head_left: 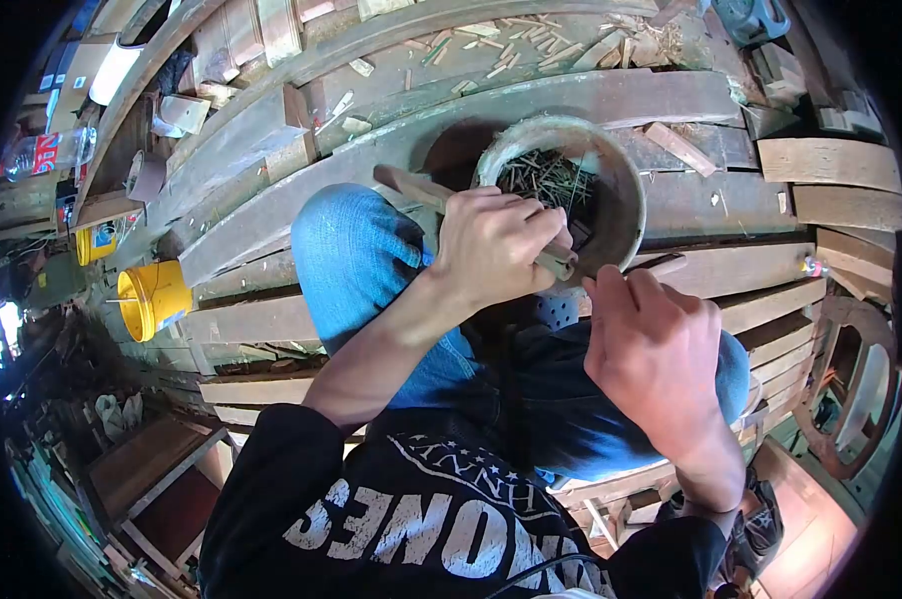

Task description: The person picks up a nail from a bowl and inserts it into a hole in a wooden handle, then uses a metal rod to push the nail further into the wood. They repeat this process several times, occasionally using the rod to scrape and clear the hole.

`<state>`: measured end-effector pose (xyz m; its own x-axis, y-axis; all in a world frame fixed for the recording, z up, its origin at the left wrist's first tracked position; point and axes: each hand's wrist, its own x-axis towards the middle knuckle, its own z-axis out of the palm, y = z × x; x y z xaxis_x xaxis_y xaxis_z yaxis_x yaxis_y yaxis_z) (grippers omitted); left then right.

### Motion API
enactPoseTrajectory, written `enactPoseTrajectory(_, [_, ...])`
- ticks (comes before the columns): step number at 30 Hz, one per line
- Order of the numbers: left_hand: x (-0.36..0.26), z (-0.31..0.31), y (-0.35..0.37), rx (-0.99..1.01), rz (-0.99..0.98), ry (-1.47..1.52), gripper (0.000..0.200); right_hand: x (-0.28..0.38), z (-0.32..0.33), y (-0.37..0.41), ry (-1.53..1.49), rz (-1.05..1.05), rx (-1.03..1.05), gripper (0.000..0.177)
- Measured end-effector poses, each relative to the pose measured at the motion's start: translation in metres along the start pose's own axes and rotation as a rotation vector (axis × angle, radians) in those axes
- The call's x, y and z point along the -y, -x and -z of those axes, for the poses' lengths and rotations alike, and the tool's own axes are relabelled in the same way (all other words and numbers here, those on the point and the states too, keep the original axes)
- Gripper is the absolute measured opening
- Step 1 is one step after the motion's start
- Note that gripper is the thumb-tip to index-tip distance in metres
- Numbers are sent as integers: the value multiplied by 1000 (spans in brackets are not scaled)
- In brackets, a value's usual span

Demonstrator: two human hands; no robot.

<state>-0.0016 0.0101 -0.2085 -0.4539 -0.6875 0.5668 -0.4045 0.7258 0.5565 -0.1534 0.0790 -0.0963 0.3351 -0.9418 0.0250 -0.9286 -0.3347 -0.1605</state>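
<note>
My left hand is closed around a wooden stick that runs from above my knee to the bucket's near rim. The stick's squared end sticks out past my fingers. To the right, my right hand is closed on a slim brown wooden piece, whose end shows beyond the knuckles; the rest is hidden in the fist. Both hands are close together over my lap. Just beyond them stands a round bucket with many thin, dark nail-like or splinter-like pieces inside.
Wooden planks form the surface ahead, with scattered wood slivers at the back. A loose wood strip lies right of the bucket. Yellow buckets and a plastic bottle are at left. Stacked boards stand at right.
</note>
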Motion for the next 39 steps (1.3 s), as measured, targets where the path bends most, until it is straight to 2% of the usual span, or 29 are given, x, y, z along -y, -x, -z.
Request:
enactPoseTrajectory(4, [3, 6, -2, 80, -25, 215, 29, -17, -1, -5, -178, 119, -21, 15])
enactPoseTrajectory(6, [2, 10, -5, 145, -57, 432, 30, -24, -2, -7, -390, 229, -37, 13])
enactPoseTrajectory(7, [0, 12, -7, 144, -49, 502, 30, -25, -1, -9, -387, 229, -39, 13])
enactPoseTrajectory(9, [-4, 16, -10, 145, -49, 557, 31, -27, -1, -11, -528, 278, -100, 11])
enactPoseTrajectory(13, [-4, 20, -10, 176, -48, 676, 30, -30, -1, -11, -622, 276, -121, 12])
enactPoseTrajectory(15, [-2, 23, -9, 206, -36, 703, 28, -30, 7, -13, -824, 313, -124, 12])
enactPoseTrajectory(19, [0, 26, -7, 193, -3, 721, 31, -29, 1, -12, -682, 216, -263, 12])
enactPoseTrajectory(22, [-3, 30, -8, 238, 57, 744, 33, -21, 1, -10, -538, 212, -253, 13])
enactPoseTrajectory(23, [-2, 32, -7, 313, 97, 676, 19, -19, 2, -9, -538, 214, -252, 13])
enactPoseTrajectory(24, [0, 33, -7, 389, 137, 606, 5, -16, 3, -8, -437, 218, -220, 11])
enactPoseTrajectory(25, [0, 31, -7, 357, 119, 617, 21, -13, 3, -7, -335, 219, -189, 10])
enactPoseTrajectory(26, [2, 28, -5, 356, 118, 617, 21, -11, 4, -6, -334, 220, -189, 10])
enactPoseTrajectory(28, [3, 22, -1, 315, 117, 469, 9, -6, 7, -5, -84, 151, -129, 14])
enactPoseTrajectory(31, [5, 24, 3, 409, 126, 351, 6, 3, 2, 1, 48, 136, -60, 19])
enactPoseTrajectory(34, [3, 25, 5, 502, 111, 315, 4, 1, 3, 2, 66, 228, 1, 16])
enactPoseTrajectory(36, [0, 29, 1, 548, 118, 340, 7, -11, -1, -1, -44, 252, -2, 14])
enactPoseTrajectory(38, [-2, 36, -6, 785, 135, 587, 14, -17, -3, -2, -400, 285, -41, 11])
enactPoseTrajectory(39, [1, 35, -7, 821, 101, 697, 16, -20, -4, -4, -511, 290, -45, 10])
